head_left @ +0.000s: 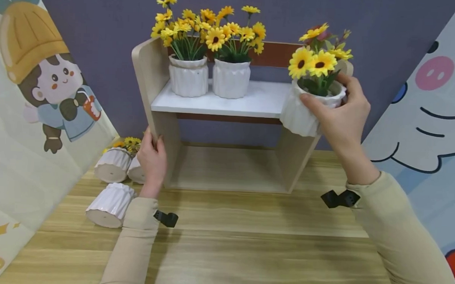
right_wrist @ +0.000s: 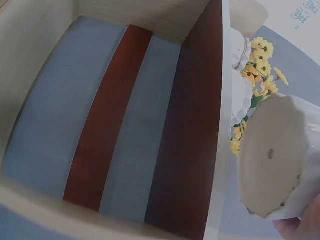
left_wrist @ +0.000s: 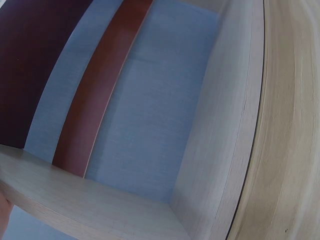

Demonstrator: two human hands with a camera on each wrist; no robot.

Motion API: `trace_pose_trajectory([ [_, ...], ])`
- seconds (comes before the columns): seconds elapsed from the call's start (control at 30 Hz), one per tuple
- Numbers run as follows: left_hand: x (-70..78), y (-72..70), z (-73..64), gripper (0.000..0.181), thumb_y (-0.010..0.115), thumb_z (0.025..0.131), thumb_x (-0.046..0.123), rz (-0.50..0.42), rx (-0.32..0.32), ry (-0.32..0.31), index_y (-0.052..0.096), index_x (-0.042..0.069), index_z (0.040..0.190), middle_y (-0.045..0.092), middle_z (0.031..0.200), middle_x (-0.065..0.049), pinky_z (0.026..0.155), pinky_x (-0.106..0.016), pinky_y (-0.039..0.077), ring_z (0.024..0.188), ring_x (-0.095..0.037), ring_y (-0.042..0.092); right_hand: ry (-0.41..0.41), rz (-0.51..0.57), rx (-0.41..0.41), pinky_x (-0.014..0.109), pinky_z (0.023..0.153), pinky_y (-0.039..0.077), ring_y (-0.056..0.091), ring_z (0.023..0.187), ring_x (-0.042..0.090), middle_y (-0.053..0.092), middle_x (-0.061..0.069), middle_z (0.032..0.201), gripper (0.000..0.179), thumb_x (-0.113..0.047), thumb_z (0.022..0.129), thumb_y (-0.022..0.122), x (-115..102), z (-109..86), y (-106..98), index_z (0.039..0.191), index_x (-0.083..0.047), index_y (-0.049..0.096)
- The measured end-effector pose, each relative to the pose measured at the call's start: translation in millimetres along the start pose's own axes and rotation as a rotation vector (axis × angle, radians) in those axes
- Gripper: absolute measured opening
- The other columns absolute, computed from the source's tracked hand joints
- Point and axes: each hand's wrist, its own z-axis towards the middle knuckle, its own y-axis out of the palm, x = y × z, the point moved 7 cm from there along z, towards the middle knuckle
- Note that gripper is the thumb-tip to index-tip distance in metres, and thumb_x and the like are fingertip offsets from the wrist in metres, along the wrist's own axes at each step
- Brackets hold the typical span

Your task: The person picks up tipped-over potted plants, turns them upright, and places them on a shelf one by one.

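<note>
My right hand (head_left: 347,110) grips the rim of a white ceramic flowerpot (head_left: 301,113) with yellow artificial daisies, thumb at the front. The pot overlaps the right end of the white shelf board (head_left: 266,95) in the head view; its unglazed base (right_wrist: 270,155) with a small hole shows in the right wrist view, beside the board's edge. On the left, my left hand (head_left: 151,160) holds the front edge of the wooden shelf's side panel (head_left: 161,135). Two more daisy pots, one in the left corner (head_left: 188,78) and one beside it (head_left: 231,79), stand upright on the board.
Several white pots lie tipped over on the wooden table left of the shelf, the nearest pot (head_left: 110,204) with its base toward me. Below the board is the shelf's lower compartment (head_left: 226,167). Cartoon-printed panels (head_left: 53,77) stand at both sides, a grey-purple wall (head_left: 114,37) behind.
</note>
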Motion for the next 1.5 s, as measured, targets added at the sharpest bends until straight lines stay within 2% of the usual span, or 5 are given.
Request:
trace_pose_trajectory([
  [0.27,1.1,0.1,0.9,0.030,0.053,0.090,0.015,0.001,0.005,0.025,0.056,0.004,0.119,0.062,0.092,-0.021,0.066,-0.046,0.044,0.078,-0.035,0.058,0.039,-0.005,-0.020,0.023,0.080,0.042,0.052,0.100,0.009,0.057,0.000,0.120,0.064,-0.043,0.066,0.076,0.8,14.6,23.5,0.122,-0.019,0.054],
  [0.63,2.1,0.6,1.1,0.031,0.054,0.090,0.015,-0.001,0.016,0.018,0.056,0.004,0.119,0.062,0.092,-0.021,0.067,-0.047,0.043,0.078,-0.035,0.057,0.136,0.009,-0.042,0.021,0.073,0.037,0.047,0.094,0.008,0.055,0.001,0.121,0.070,-0.050,0.067,0.073,22.2,30.8,49.7,0.125,-0.017,0.051],
  [1.03,-0.2,0.4,0.3,0.030,0.054,0.089,0.015,0.022,0.021,0.029,0.056,0.003,0.116,0.060,0.084,-0.021,0.063,-0.046,0.042,0.073,-0.035,0.055,0.285,0.006,-0.111,0.028,0.092,0.038,0.044,0.111,0.010,0.046,-0.001,0.133,0.084,-0.060,0.064,0.071,38.5,47.4,80.8,0.132,-0.022,0.041],
  [1.3,-2.1,0.1,0.8,0.030,0.055,0.089,0.015,0.017,0.025,0.031,0.056,0.004,0.116,0.062,0.089,-0.021,0.066,-0.047,0.043,0.077,-0.035,0.058,0.306,-0.058,-0.201,0.030,0.098,0.034,0.041,0.117,0.011,0.040,0.000,0.139,0.092,-0.066,0.064,0.066,37.8,58.5,98.9,0.137,-0.021,0.033],
  [1.5,-2.3,1.1,-0.3,0.030,0.053,0.090,0.016,0.020,0.015,0.028,0.055,0.003,0.117,0.063,0.093,-0.021,0.068,-0.048,0.044,0.081,-0.036,0.059,0.308,-0.077,-0.206,0.026,0.099,0.033,0.041,0.118,0.010,0.042,-0.001,0.138,0.093,-0.067,0.062,0.067,39.6,65.5,109.8,0.136,-0.021,0.034],
])
